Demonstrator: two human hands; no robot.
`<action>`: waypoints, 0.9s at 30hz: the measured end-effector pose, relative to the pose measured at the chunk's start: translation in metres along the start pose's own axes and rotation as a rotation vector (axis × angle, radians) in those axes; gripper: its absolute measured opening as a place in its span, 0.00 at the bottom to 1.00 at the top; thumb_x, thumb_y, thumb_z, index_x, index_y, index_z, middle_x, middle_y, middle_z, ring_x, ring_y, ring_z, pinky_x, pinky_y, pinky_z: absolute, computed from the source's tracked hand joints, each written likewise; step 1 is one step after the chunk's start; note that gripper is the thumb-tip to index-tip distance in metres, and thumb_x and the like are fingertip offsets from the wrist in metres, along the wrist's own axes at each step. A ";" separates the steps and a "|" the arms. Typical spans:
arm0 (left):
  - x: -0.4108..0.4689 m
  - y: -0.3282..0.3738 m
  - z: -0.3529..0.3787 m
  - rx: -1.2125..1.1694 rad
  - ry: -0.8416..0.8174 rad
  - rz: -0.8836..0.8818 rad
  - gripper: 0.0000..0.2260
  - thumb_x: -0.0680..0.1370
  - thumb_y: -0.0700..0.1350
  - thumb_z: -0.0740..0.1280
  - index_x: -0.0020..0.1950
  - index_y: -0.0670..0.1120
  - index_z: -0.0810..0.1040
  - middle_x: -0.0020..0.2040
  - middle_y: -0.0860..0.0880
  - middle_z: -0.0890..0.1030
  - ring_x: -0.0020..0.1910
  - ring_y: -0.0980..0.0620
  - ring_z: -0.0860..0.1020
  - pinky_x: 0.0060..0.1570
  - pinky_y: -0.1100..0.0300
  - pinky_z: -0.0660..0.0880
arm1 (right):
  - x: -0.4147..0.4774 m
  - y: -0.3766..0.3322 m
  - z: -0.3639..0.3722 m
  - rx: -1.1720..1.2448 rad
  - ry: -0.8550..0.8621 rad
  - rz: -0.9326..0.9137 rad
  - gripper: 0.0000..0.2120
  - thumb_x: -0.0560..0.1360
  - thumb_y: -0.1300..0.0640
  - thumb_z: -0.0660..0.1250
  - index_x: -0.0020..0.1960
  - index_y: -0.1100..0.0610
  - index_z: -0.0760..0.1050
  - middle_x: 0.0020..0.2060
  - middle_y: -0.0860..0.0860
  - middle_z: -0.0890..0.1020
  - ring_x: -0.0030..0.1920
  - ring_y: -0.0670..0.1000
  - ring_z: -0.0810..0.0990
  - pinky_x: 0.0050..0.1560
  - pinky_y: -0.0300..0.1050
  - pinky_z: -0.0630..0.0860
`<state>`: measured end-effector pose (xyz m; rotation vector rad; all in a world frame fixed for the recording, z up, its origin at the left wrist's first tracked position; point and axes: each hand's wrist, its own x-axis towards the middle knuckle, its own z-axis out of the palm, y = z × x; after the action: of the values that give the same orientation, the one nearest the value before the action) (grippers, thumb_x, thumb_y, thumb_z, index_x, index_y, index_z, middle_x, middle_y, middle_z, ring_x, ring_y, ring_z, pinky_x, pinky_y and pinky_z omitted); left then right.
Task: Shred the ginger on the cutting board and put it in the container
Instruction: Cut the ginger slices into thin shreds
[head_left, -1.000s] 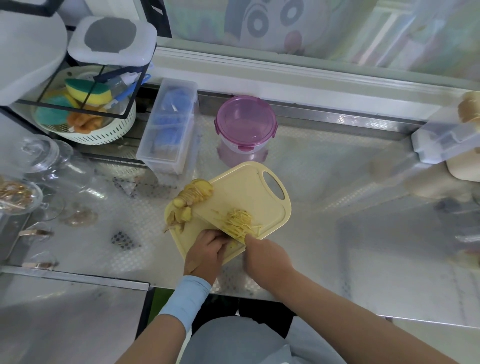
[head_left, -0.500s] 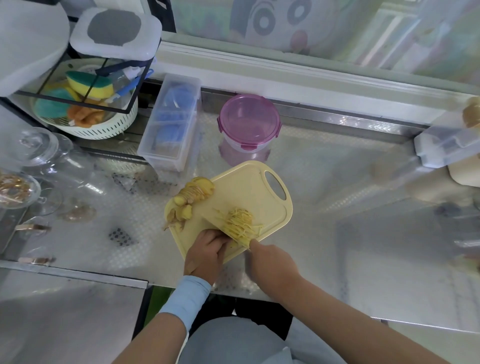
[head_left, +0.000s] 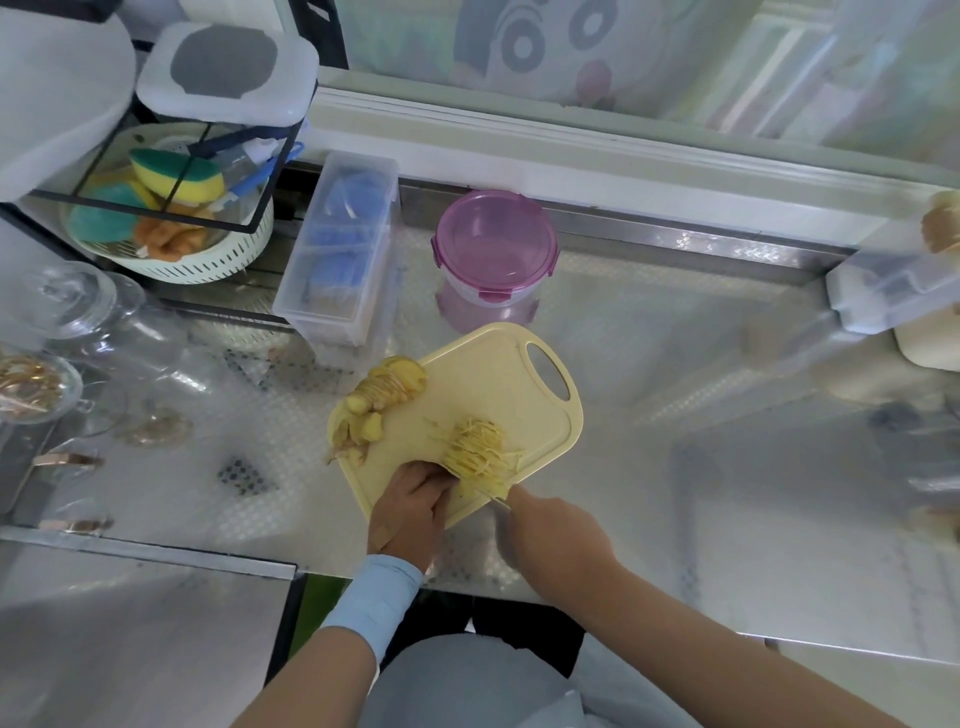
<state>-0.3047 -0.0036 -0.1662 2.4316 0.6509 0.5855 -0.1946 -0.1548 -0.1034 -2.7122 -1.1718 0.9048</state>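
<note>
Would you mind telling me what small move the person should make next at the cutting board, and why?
Probably a downward cut with the knife in the right hand, close to the left hand, whose curled fingers pin ginger at the edge of the shredded pile. Uncut slices wait on the cutting board, and the pink-lidded container is shut.

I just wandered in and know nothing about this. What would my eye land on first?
The yellow cutting board mid-counter, with a pile of shredded ginger on it and both hands at its near edge: the left hand against the pile, the right hand gripping what looks like a knife. Behind it stands a pink-lidded container, lid on. More ginger pieces lie at the board's left edge.
</note>
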 end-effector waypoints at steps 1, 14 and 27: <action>0.000 0.000 0.000 0.001 -0.005 -0.002 0.12 0.75 0.45 0.63 0.42 0.41 0.84 0.44 0.45 0.82 0.49 0.50 0.73 0.47 0.66 0.68 | -0.001 0.000 0.001 -0.007 0.002 0.003 0.09 0.81 0.55 0.55 0.61 0.47 0.63 0.31 0.47 0.66 0.28 0.52 0.65 0.27 0.44 0.56; -0.003 0.000 -0.001 -0.030 -0.024 -0.038 0.11 0.76 0.45 0.63 0.45 0.42 0.85 0.47 0.47 0.81 0.50 0.51 0.74 0.47 0.64 0.71 | 0.025 -0.029 -0.015 0.000 -0.096 -0.044 0.07 0.76 0.64 0.56 0.49 0.55 0.60 0.36 0.53 0.72 0.35 0.58 0.73 0.33 0.48 0.68; -0.004 0.001 -0.002 -0.038 -0.018 -0.050 0.10 0.76 0.45 0.64 0.46 0.43 0.84 0.47 0.48 0.81 0.50 0.51 0.74 0.47 0.69 0.66 | 0.023 -0.024 0.002 -0.028 -0.052 0.000 0.09 0.77 0.63 0.58 0.55 0.55 0.64 0.33 0.50 0.69 0.34 0.58 0.72 0.31 0.46 0.65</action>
<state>-0.3090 -0.0059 -0.1650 2.3758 0.6852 0.5503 -0.1988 -0.1226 -0.1101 -2.7262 -1.2030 0.9725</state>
